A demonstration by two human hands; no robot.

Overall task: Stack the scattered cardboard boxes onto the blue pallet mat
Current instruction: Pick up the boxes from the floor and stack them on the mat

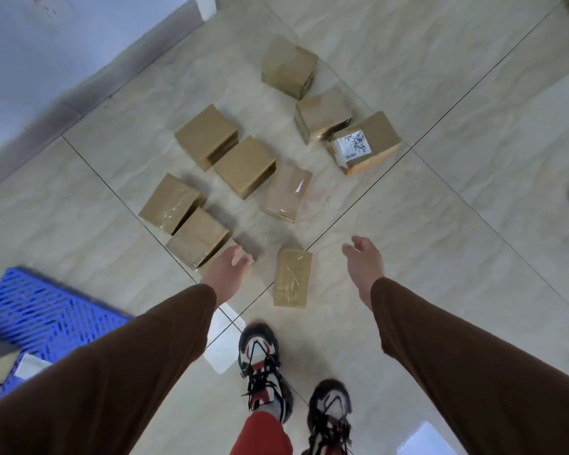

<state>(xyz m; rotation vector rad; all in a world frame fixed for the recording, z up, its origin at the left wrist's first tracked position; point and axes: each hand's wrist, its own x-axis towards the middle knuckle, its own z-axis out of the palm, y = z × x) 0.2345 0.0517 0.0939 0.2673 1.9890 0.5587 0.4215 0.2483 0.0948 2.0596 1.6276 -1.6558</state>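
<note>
While we stand on the tile floor (440,77), our left hand (225,274) and right hand (363,264) reach out with fingers spread, holding nothing. A small box (292,278) lies between them. More boxes (243,165) are scattered past it. The blue mat (40,310) sits at our left, with one box (0,369) on it.
</note>
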